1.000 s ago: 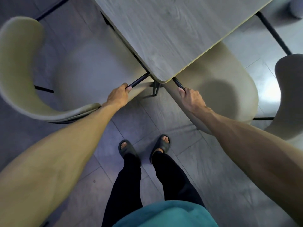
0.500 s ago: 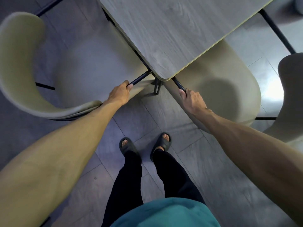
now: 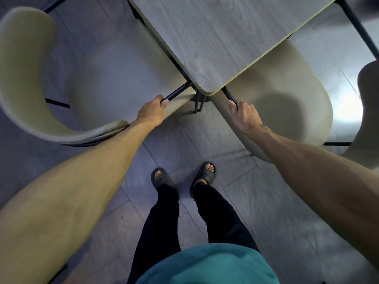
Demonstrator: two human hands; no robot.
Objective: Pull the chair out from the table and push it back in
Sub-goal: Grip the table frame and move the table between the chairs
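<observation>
Left chair (image 3: 114,78) slid outward | backrest (image 3: 22,64) leftward | left hand (image 3: 150,113), right hand (image 3: 245,116) grip bars (image 3: 177,91)

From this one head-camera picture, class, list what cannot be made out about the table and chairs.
1. Head view: front of the left chair seat, hidden under the table.
2. Head view: front of the right chair, also under the table; its back partly behind the right forearm.
3. Head view: third chair, cut off by the right edge.
</observation>
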